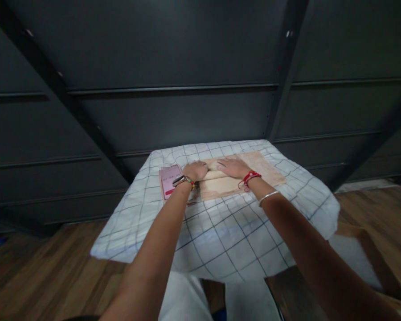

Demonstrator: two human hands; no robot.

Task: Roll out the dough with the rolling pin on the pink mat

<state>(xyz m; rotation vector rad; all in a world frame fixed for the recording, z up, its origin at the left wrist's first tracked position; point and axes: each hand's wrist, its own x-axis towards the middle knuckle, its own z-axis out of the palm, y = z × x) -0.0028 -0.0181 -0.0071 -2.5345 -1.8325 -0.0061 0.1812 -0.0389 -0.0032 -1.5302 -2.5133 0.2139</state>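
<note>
A cream cloth (218,185) with a raised fold or roll across it lies on a peach-coloured, textured cloth (265,167). At the left end of the fold is my left hand (196,170), its fingers curled onto the cream cloth. My right hand (233,167) rests over the fold farther right, fingers stretched out and fairly flat. A small gap separates the two hands. Just left of my left hand, a pink printed card or packet (170,180) lies flat. A small dark item (195,194) sits below my left wrist, too blurred to name.
Everything lies on a small table under a white checked tablecloth (220,227). Dark metal panels (180,120) rise behind its far edge. An open box (357,254) stands on the wooden floor (67,263) at the lower right. My legs are beneath the near edge.
</note>
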